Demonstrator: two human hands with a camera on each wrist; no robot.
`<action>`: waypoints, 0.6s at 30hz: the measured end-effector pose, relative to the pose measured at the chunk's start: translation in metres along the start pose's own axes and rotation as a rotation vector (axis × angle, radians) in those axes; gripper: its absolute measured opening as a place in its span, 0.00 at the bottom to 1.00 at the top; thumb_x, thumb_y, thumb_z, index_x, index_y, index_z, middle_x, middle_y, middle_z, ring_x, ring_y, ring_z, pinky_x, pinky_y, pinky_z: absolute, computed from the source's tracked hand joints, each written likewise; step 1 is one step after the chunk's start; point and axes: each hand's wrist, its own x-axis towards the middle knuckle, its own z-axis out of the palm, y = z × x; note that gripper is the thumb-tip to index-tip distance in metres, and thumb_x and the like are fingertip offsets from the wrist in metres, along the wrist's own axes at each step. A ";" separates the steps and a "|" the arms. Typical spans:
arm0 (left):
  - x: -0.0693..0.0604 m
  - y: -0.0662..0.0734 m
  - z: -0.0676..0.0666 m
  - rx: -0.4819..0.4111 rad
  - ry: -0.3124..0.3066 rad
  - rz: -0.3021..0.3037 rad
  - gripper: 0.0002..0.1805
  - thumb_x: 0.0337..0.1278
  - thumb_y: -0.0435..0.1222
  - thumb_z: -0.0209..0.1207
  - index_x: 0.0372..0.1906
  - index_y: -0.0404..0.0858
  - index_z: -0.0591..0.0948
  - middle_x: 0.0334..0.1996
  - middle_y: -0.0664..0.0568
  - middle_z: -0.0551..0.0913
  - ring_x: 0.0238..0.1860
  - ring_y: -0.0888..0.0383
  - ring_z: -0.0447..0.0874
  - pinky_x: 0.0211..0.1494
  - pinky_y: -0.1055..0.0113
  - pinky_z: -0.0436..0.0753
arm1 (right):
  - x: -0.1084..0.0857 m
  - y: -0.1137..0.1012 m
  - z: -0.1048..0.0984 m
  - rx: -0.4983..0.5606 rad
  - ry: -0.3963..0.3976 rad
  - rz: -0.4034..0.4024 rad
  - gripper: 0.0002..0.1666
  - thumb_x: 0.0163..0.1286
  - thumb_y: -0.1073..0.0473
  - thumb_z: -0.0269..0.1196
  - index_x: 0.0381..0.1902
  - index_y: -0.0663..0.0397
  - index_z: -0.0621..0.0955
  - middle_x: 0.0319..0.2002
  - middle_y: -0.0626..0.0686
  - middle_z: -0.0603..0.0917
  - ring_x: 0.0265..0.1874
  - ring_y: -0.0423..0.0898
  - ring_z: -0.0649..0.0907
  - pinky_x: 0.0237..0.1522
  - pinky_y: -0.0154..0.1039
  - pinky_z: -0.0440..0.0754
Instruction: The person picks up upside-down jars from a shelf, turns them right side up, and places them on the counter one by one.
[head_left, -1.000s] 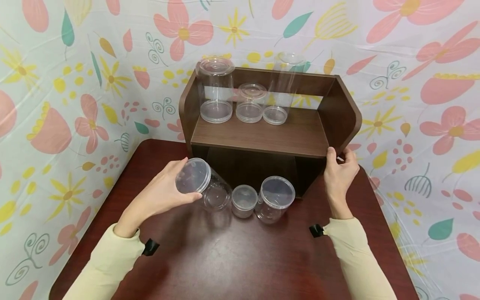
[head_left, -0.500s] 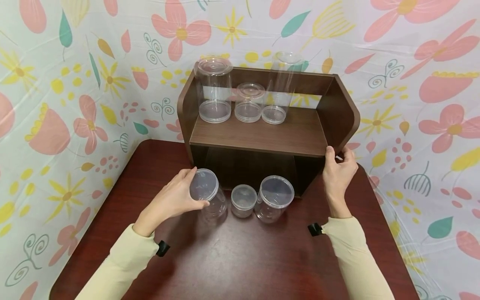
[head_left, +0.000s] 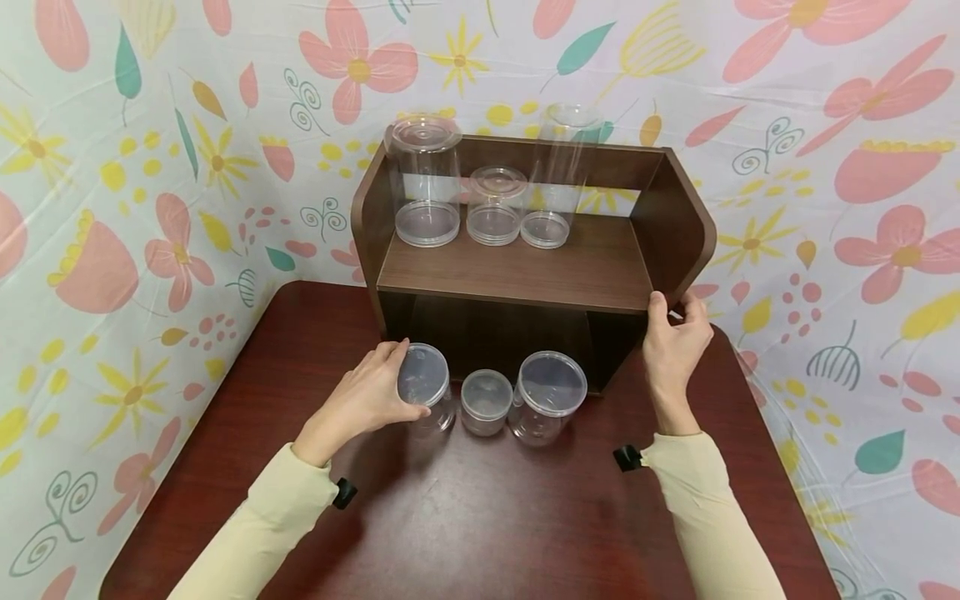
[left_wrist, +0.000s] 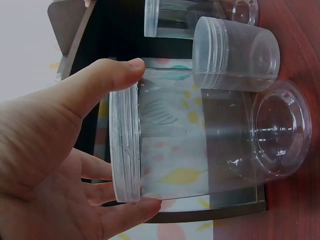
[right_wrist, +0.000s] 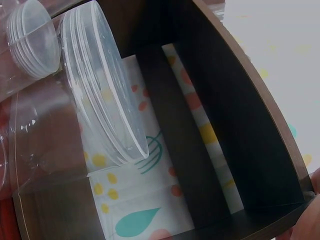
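Note:
My left hand (head_left: 360, 402) grips a clear plastic jar (head_left: 422, 377) around its frosted lid, thumb on one side and fingers on the other. In the left wrist view this jar (left_wrist: 172, 135) stands on the table at the left end of a row. Beside it is a small lidded jar (head_left: 486, 400), then a wider lidded jar (head_left: 552, 385) on the right. My right hand (head_left: 675, 346) holds the right front corner of a brown two-tier shelf (head_left: 517, 271), thumb at the front edge. Some of its fingers are hidden behind the side panel.
On the shelf's upper tier stand a wide tall jar (head_left: 426, 179), a short jar (head_left: 495, 207) and a slim tall jar (head_left: 558, 179), all clear. The dark lower tier (head_left: 487, 329) lies behind the front row. Beneath is a reddish-brown table (head_left: 480, 517); a floral cloth (head_left: 180, 100) hangs behind.
My left hand has moved right with the jar, which went from tilted to upright next to the small jar. The right hand keeps its hold on the shelf.

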 end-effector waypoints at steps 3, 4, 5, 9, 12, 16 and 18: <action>0.004 0.001 0.002 0.009 -0.005 -0.006 0.65 0.37 0.55 0.80 0.79 0.32 0.62 0.70 0.38 0.70 0.65 0.40 0.72 0.54 0.37 0.80 | 0.000 -0.001 0.000 0.008 -0.002 -0.001 0.11 0.65 0.73 0.63 0.41 0.81 0.82 0.32 0.45 0.75 0.35 0.36 0.76 0.41 0.27 0.72; 0.005 0.001 0.003 0.011 -0.009 -0.009 0.65 0.37 0.55 0.80 0.79 0.32 0.62 0.70 0.38 0.70 0.65 0.41 0.72 0.54 0.37 0.80 | 0.000 -0.001 0.000 0.010 -0.002 -0.002 0.11 0.65 0.73 0.63 0.41 0.82 0.82 0.32 0.45 0.75 0.35 0.36 0.76 0.41 0.27 0.72; 0.006 0.001 0.004 0.016 -0.012 -0.011 0.65 0.37 0.56 0.80 0.79 0.32 0.61 0.70 0.38 0.70 0.65 0.41 0.72 0.54 0.37 0.80 | 0.000 0.000 0.000 0.010 -0.001 -0.002 0.11 0.65 0.73 0.63 0.41 0.82 0.82 0.32 0.45 0.75 0.35 0.36 0.76 0.41 0.27 0.72; 0.011 0.002 0.007 0.026 -0.018 -0.012 0.65 0.37 0.56 0.80 0.79 0.32 0.61 0.69 0.38 0.70 0.65 0.40 0.72 0.54 0.38 0.80 | 0.003 0.011 0.002 0.002 0.002 -0.007 0.11 0.65 0.73 0.63 0.41 0.81 0.83 0.32 0.44 0.75 0.35 0.35 0.76 0.41 0.27 0.73; 0.014 0.002 0.010 0.031 -0.019 -0.007 0.64 0.37 0.56 0.80 0.79 0.32 0.61 0.69 0.38 0.70 0.64 0.40 0.72 0.53 0.38 0.80 | 0.007 0.026 0.002 -0.008 0.004 -0.012 0.10 0.65 0.71 0.64 0.41 0.78 0.84 0.32 0.42 0.75 0.35 0.34 0.76 0.41 0.27 0.74; 0.018 0.002 0.013 0.030 -0.023 -0.006 0.64 0.38 0.56 0.80 0.79 0.31 0.61 0.70 0.38 0.69 0.65 0.40 0.72 0.53 0.37 0.80 | 0.010 0.041 0.001 -0.025 -0.001 -0.018 0.10 0.66 0.67 0.65 0.40 0.73 0.85 0.32 0.38 0.75 0.36 0.34 0.77 0.41 0.27 0.75; 0.019 0.003 0.014 0.026 -0.023 -0.009 0.65 0.38 0.56 0.80 0.79 0.32 0.61 0.70 0.38 0.69 0.66 0.40 0.71 0.54 0.37 0.79 | 0.011 0.044 0.000 -0.029 -0.004 -0.021 0.10 0.66 0.66 0.65 0.39 0.71 0.85 0.32 0.37 0.76 0.36 0.34 0.78 0.40 0.26 0.75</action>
